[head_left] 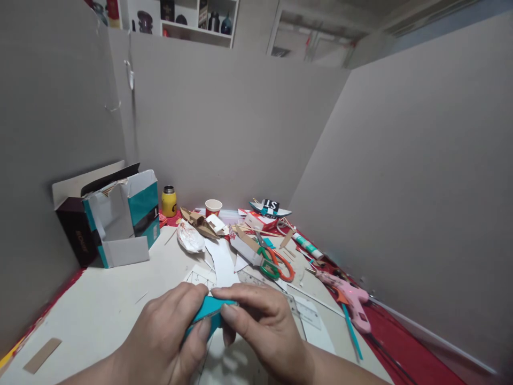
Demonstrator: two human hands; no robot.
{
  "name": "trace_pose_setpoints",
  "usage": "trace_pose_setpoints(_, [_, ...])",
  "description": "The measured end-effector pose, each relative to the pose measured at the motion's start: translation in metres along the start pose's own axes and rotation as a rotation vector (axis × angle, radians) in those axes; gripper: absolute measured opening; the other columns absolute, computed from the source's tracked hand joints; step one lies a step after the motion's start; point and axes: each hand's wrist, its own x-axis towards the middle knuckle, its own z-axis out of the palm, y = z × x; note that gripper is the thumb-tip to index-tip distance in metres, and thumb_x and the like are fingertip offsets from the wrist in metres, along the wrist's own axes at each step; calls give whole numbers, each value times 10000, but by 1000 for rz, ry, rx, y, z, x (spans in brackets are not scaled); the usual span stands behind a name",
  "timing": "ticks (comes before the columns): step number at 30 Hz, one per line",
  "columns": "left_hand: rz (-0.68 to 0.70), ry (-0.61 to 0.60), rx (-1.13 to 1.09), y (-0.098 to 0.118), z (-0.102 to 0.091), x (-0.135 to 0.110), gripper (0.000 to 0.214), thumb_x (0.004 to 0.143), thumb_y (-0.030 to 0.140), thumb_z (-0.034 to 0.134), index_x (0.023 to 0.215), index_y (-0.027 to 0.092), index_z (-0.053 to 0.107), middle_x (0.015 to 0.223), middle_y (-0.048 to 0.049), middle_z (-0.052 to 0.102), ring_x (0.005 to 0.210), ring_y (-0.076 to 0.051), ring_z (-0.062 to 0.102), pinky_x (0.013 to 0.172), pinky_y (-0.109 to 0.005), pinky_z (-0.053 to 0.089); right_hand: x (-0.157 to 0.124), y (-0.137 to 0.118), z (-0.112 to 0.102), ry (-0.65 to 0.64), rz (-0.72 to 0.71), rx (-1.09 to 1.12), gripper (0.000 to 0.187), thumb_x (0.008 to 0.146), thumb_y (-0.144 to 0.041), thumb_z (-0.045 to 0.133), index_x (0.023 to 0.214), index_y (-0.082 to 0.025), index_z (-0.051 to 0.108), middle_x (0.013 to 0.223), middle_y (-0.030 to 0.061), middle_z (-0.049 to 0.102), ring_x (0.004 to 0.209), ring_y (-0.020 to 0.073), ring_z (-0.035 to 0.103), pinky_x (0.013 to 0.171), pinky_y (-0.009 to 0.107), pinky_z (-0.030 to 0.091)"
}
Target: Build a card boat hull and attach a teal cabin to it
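Between my two hands is a small piece of teal cardboard [211, 306], folded or layered, with a pale cut edge facing me. My left hand [168, 326] pinches its left side, thumb below and fingers over the top. On the right side, my right hand [262, 321] grips it between thumb and fingers. Just beyond the hands lie clear rulers [308, 313] and a white paper strip [222, 262]. Scissors [276, 263] with green and orange handles rest a little farther back. Part of the cardboard is hidden by my fingers.
A pink glue gun [350, 299] lies at the right edge with its cord. Cut-open boxes [138, 251] stand at the left. Toward the back are a yellow bottle [169, 203], a paper cup [214, 207] and scraps. Grey partitions [224, 123] enclose the table.
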Motion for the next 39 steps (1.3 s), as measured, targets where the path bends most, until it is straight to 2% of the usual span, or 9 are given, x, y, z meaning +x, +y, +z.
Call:
trace_pose_setpoints(8, [-34,-33,-31,-5,2,2,142,927,240,384,954,229,523,860,-50,614,775,-191,589,701,-278,487,4,5,0,38,-36,-90,243,844,-181,640,1045,-260,752,681,36,721,421,107,628,400,183,509])
trace_pose_setpoints(14, [-102,-38,-122,2,-2,5,176,922,278,402,973,244,567,894,-42,645,787,-194,603,713,-277,484,5,5,0,54,-31,-99,221,849,-202,633,1026,-241,758,659,35,715,425,116,629,402,201,516])
trace_pose_setpoints(17, [-178,34,-185,6,-2,7,234,925,334,427,1089,275,583,960,-27,667,852,-199,622,762,-272,482,6,6,-1,98,26,-42,182,846,-232,644,974,-224,772,649,36,710,423,115,620,393,200,505])
trace_pose_setpoints(20, [-252,60,-217,8,-2,8,258,933,359,433,1100,292,618,984,-11,686,889,-202,626,784,-262,478,7,8,-2,111,83,19,177,841,-269,655,947,-200,778,606,34,687,418,108,604,395,195,490])
trace_pose_setpoints(26, [-305,126,-179,10,-1,10,260,914,386,478,1070,305,670,955,2,708,913,-210,642,773,-233,473,14,7,-3,79,251,96,226,819,-348,677,931,-183,782,558,13,629,423,80,559,415,183,463])
trace_pose_setpoints(29, [-347,158,-142,4,-1,9,278,904,404,501,1101,297,666,1032,3,715,951,-212,650,818,-220,463,23,2,-8,3,374,124,269,790,-389,699,936,-177,776,574,-1,621,431,69,550,428,184,475])
trace_pose_setpoints(32, [-361,130,-55,-8,-2,7,296,885,412,539,1133,295,652,1104,13,709,997,-212,648,857,-200,450,34,-5,-23,-117,476,93,328,761,-395,718,1000,-174,751,609,-7,631,445,69,565,424,180,475])
trace_pose_setpoints(35, [-363,96,74,-22,-3,6,314,887,439,521,1145,301,634,1141,24,700,1034,-219,644,854,-209,467,39,-14,-54,-119,513,-68,403,822,-386,640,1169,-182,659,677,2,656,481,86,592,442,201,492])
trace_pose_setpoints(39, [-303,74,244,-35,-4,4,355,922,476,397,1144,301,612,1111,26,713,972,-223,680,764,-252,534,23,-24,-116,-57,468,-621,288,887,-346,539,1023,-144,694,802,54,693,609,121,621,558,246,519])
